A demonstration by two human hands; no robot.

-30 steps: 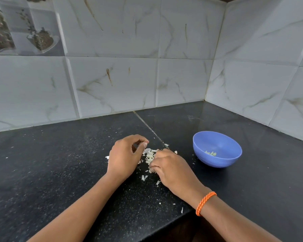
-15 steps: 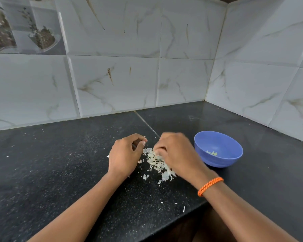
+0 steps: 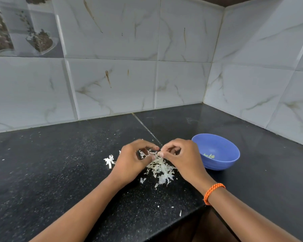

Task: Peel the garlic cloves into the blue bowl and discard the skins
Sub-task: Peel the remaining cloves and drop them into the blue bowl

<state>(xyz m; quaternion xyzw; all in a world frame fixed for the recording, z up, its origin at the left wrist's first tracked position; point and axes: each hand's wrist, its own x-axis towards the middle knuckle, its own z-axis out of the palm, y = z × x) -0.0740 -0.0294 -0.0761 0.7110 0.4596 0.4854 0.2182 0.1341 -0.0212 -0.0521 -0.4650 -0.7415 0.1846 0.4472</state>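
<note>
Your left hand (image 3: pixel 129 160) & right hand (image 3: pixel 182 157) both curled, fingertips pinching one garlic clove (image 3: pixel 155 153) between them, over skins pile (image 3: pixel 162 169). Blue bowl (image 3: pixel 222 160) just right, peeled bits inside.

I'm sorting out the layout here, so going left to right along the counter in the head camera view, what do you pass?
Stray tuft of garlic skin → left hand → right hand → blue bowl. The main pile of skins lies under and between the hands, so it is left out of the order.
</note>
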